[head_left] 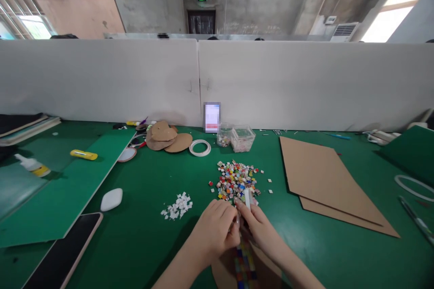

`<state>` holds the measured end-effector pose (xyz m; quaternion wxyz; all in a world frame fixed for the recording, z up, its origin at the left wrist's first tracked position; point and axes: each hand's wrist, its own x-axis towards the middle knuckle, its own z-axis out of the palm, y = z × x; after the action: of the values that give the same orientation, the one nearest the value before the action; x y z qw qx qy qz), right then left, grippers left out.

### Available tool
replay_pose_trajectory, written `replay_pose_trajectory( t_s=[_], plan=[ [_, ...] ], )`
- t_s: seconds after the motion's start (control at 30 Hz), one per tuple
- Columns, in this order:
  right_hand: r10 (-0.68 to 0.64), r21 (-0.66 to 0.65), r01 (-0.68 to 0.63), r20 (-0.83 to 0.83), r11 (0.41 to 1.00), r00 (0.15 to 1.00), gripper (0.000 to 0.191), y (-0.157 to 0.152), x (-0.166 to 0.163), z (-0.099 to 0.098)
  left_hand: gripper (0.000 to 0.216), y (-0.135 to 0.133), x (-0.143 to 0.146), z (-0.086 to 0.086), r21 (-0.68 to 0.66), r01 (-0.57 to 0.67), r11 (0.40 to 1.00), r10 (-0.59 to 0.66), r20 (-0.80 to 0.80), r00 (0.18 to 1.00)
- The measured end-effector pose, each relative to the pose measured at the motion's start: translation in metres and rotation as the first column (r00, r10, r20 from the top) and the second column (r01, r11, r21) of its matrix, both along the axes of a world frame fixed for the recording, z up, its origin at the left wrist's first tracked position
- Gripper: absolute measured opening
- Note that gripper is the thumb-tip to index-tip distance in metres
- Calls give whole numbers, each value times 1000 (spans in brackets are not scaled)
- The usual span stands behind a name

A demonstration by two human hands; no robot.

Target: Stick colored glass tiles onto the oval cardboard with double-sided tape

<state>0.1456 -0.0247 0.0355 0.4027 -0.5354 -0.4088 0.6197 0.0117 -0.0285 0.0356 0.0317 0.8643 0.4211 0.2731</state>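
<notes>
My left hand (215,228) and my right hand (259,228) meet low in the middle, fingers pinched together over a cardboard piece (225,271) that carries a strip of coloured mosaic tiles (244,264). The right hand holds a small white strip (247,198) upright between its fingers. What the left fingers pinch is too small to name. Just beyond the hands lies a heap of loose coloured tiles (235,179). A pile of white paper scraps (178,206) lies to the left of the hands.
Brown cardboard sheets (325,180) lie at the right, a green board (68,180) and a phone (64,253) at the left. Cardboard discs (167,137), a tape ring (200,147) and clear plastic boxes (242,138) sit near the white partition (135,81). A glue bottle (32,165) lies far left.
</notes>
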Motion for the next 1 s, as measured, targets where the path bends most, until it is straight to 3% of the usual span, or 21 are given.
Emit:
replay_pose_trajectory(
  t_s=[0.33,0.77,1.0],
  plan=[
    [12,131,-33,156,991,988,41,1,1,-5,15,1,3,-5,90,-34,995,37,-33,999],
    [-16,194,-17,163,981,986,39,-2,-1,-19,18,0,7,-4,133,-66,989,74,-59,996],
    [23,129,-34,87,991,996,39,-2,0,-17,14,-2,6,-4,-9,-68,998,68,-16,998]
  ],
)
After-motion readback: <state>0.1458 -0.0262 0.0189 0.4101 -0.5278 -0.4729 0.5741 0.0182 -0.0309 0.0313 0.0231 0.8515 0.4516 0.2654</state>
